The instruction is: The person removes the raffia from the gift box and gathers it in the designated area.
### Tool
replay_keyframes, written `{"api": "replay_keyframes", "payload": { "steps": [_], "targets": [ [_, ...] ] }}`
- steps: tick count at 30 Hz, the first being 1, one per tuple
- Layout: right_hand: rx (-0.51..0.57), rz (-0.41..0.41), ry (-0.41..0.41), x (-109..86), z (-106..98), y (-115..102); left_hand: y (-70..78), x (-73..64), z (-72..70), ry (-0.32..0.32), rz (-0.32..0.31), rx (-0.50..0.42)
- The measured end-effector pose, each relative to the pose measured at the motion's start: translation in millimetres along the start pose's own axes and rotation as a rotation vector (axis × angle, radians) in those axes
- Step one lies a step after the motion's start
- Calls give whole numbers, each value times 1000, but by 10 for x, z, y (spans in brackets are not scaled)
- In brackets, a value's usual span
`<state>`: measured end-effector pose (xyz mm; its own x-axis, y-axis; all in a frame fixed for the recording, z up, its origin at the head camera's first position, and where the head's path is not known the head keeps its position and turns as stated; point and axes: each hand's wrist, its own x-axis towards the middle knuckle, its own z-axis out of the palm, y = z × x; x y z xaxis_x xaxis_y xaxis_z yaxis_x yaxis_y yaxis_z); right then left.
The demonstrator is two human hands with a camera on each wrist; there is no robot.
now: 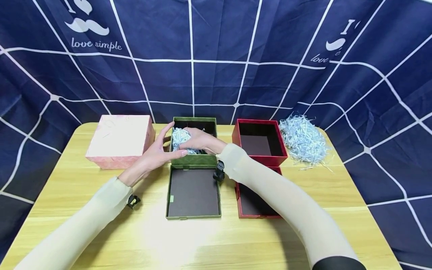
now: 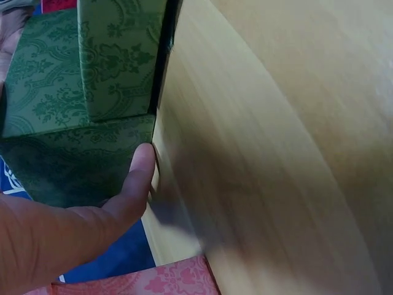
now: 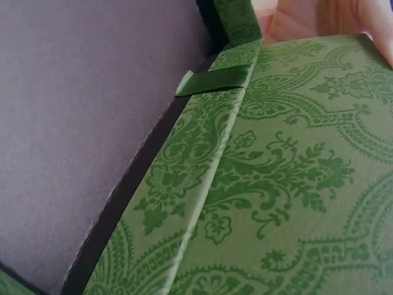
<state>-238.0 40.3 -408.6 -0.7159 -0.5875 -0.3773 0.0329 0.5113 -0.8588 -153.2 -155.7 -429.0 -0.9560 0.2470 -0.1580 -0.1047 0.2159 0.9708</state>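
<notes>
Pale blue shredded paper [image 1: 180,138] lies bunched at the left side of an uncovered green patterned box [image 1: 194,159]. My right hand [image 1: 199,140] reaches into this box from the right, thumb and fingers round the bunch; the fingertips are partly hidden. At the box's left side is my left hand [image 1: 155,152], thumb and forefinger spread apart, the thumb near the front rim. A straight digit lies against the green side wall [image 2: 67,166] in the left wrist view. The right wrist view mostly shows the green front [image 3: 295,166], with part of a hand at the top right.
A green lid [image 1: 194,193] lies inside up before the green box. To the right stand an open red box [image 1: 260,144] and its lid [image 1: 254,200], with a heap of shredded paper [image 1: 303,140] beyond. A closed pink box [image 1: 119,137] is at left. Blue cloth [image 1: 219,82] hangs behind.
</notes>
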Motion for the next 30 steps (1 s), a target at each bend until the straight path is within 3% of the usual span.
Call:
{"api": "replay_keyframes", "payload": {
  "steps": [6, 15, 30],
  "targets": [
    [5, -21, 31, 4, 2, -11, -10, 39, 14, 24, 8, 103],
    [-19, -20, 29, -2, 11, -9, 51, 63, 15, -9, 4, 105],
    [53, 20, 62, -50, -57, -43, 69, 83, 2, -32, -14, 99]
  ]
}}
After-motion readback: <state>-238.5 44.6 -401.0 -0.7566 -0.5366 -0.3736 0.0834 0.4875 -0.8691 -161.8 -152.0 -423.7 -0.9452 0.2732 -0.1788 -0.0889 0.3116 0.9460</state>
